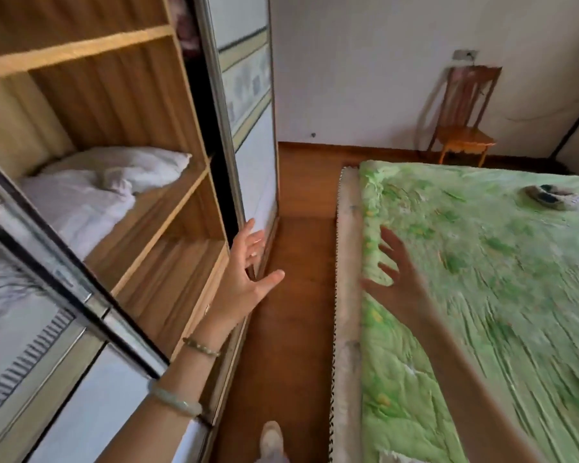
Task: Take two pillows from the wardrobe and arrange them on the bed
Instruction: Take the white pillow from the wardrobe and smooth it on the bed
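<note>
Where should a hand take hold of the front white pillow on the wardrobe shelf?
Grip the soft white pillow at its near edge, coming from the wardrobe's open front: wooden panels close the shelf behind and beside it, and that edge hangs nearest the opening.

I was looking into a bedroom in someone's home. A bed (pixel 482 295) under a green quilted cover (pixel 502 262) filled the right side, its pale mattress edge (pixel 346 262) showing along the aisle. To the left stood a wooden wardrobe (pixel 121 95) with open shelves, sliding mirrored doors (pixel 244 105) and two white pillows (pixel 91 192) lying on one shelf. The floor (pixel 298 262) between them was reddish-brown wood. Against the plain white wall (pixel 365 68) at the far end stood a wooden chair (pixel 462 118), with a wall socket (pixel 465 55) above it.
</note>
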Available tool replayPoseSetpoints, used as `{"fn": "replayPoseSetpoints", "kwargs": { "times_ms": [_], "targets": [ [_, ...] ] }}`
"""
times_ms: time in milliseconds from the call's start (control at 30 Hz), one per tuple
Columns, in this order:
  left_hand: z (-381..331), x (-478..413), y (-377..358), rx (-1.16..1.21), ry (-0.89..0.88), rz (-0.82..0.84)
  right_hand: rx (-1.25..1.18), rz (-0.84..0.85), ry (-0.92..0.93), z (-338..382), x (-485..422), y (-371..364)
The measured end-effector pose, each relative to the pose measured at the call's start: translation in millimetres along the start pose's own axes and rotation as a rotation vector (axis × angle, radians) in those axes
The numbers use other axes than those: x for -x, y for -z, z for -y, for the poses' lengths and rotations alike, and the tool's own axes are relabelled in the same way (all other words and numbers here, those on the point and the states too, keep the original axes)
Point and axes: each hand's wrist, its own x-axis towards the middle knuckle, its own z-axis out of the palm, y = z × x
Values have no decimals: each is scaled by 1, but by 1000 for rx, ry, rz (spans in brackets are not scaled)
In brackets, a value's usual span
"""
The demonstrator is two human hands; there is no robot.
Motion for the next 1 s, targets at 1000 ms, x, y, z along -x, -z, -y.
{"fn": "replayPoseSetpoints", "kwargs": {
  "times_ms": [1000],
  "targets": [
    [139, -179, 150, -194, 303, -738, -182, 794, 278, -14, -378, -272]
  ]
}}
